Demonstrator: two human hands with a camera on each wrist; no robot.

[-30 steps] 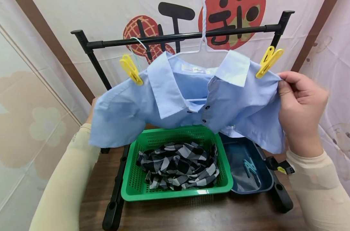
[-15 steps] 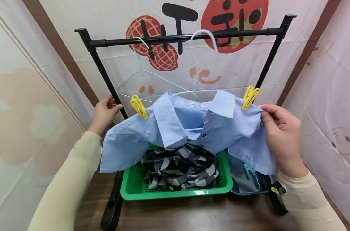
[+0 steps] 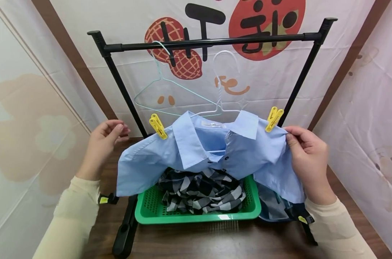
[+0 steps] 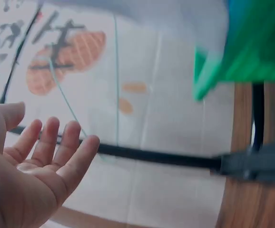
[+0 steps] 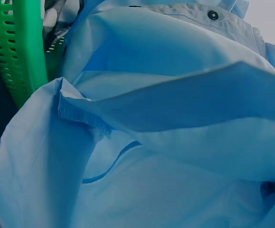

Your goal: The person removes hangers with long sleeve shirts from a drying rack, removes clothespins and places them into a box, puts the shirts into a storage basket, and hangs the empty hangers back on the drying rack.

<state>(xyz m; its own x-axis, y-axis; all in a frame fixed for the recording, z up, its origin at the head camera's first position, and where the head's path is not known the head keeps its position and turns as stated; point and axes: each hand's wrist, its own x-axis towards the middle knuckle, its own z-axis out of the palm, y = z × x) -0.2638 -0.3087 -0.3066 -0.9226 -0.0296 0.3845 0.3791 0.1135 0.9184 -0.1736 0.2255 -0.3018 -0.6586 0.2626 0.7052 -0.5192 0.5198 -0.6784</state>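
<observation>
A light blue short-sleeved shirt (image 3: 160, 154) sits on a white hanger (image 3: 219, 90), whose hook is in front of and below the rack's bar. Yellow clothespins (image 3: 158, 126) grip both shoulders of it. My right hand (image 3: 309, 154) pinches the shirt at the right shoulder and sleeve seam. Apart from the cloth, my left hand (image 3: 102, 144) is beside the left sleeve with fingers loosely bent; the left wrist view shows its palm and fingers (image 4: 47, 147) holding nothing. Blue cloth fills most of the right wrist view, and the right hand does not show there.
A black rack (image 3: 212, 42) stands behind the shirt, with a mint green hanger (image 3: 178, 84) on its bar. Below, a green basket (image 3: 196, 218) holds a black-and-white checked garment (image 3: 202, 194). A dark blue bin (image 3: 273, 207) is partly hidden under the right sleeve.
The shirt and white hanger have come down and away from the bar, with my right hand on the cloth. My left hand has moved out from behind the left sleeve, leftward.
</observation>
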